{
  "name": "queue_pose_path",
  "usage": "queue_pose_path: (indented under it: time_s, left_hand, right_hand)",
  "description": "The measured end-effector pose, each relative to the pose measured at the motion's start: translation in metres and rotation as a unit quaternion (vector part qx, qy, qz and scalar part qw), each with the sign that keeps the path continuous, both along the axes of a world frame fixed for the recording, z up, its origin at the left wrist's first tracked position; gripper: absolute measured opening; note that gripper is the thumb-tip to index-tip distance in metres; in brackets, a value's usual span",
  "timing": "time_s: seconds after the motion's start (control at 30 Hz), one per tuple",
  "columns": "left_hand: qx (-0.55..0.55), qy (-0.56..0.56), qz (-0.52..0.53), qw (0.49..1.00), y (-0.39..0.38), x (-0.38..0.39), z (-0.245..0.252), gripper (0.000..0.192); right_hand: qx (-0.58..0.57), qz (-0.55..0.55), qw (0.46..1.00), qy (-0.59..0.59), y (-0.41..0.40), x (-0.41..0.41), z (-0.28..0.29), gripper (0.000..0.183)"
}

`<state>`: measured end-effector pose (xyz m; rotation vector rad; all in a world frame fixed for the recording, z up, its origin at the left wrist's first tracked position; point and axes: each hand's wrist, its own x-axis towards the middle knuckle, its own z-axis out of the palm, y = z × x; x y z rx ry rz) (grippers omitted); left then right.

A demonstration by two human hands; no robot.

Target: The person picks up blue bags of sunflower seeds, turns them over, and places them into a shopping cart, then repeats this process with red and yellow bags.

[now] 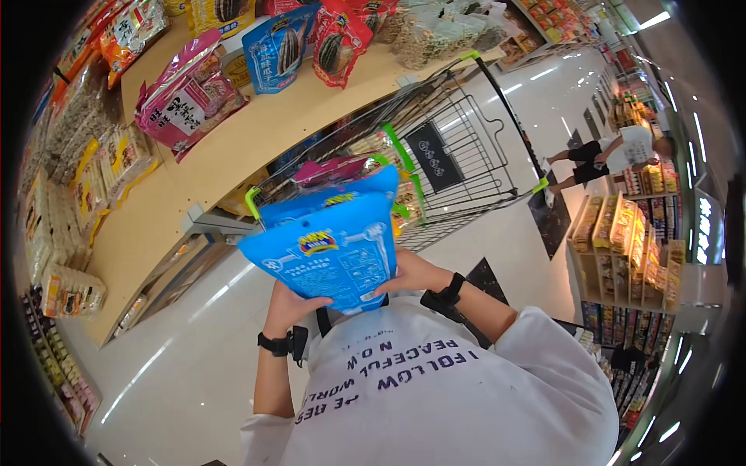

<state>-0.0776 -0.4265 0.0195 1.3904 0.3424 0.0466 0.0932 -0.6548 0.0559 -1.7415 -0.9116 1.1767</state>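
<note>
Two blue snack pouches are held up one behind the other in front of my chest. The nearer pouch (326, 268) bears a logo and small printed writing; only the upper part of the farther pouch (291, 208) shows. My left hand (294, 306) grips the lower left of the nearer pouch, its thumb across the front. At the lower right edge, my right hand (417, 272) is closed on the pouches with its thumb in front. Most fingers of both hands are hidden behind them. Just beyond stands a wire shopping cart (478, 128), partly covered by the pouches.
Inside the cart lie a magenta bag (332, 170) and packs with green edges (402, 152). A wooden display shelf (280, 119) curves along the left and bears a magenta snack bag (186, 96), a blue seed pouch (280, 49) and a red pouch (341, 46). A person (623, 148) stands at right.
</note>
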Motion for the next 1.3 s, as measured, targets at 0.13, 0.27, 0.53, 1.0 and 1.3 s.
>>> queue_pose_path:
  time_s: [0.13, 0.27, 0.53, 1.0, 1.3]
  left_hand:
    - [-0.002, -0.043, -0.029, 0.999, -0.012, 0.023, -0.012, 0.086]
    - [-0.006, -0.065, -0.063, 0.996, -0.031, 0.064, 0.000, 0.080]
    - [0.241, -0.069, -0.085, 0.964, -0.099, 0.183, 0.009, 0.087]
    - [0.258, 0.143, 0.134, 0.946, -0.206, 0.336, -0.138, 0.089]
    - [0.330, 0.147, 0.128, 0.924, -0.224, 0.420, -0.212, 0.099]
  right_hand:
    - [0.022, -0.101, 0.988, -0.116, -0.024, -0.001, 0.012, 0.063]
    - [0.015, -0.145, 0.981, -0.126, -0.053, 0.018, 0.018, 0.067]
    - [-0.057, -0.189, 0.979, 0.054, -0.135, 0.165, -0.045, 0.070]
    - [-0.044, 0.232, 0.972, -0.009, -0.011, 0.448, -0.220, 0.058]
    - [0.057, -0.091, 0.979, -0.174, -0.018, 0.481, -0.340, 0.049]
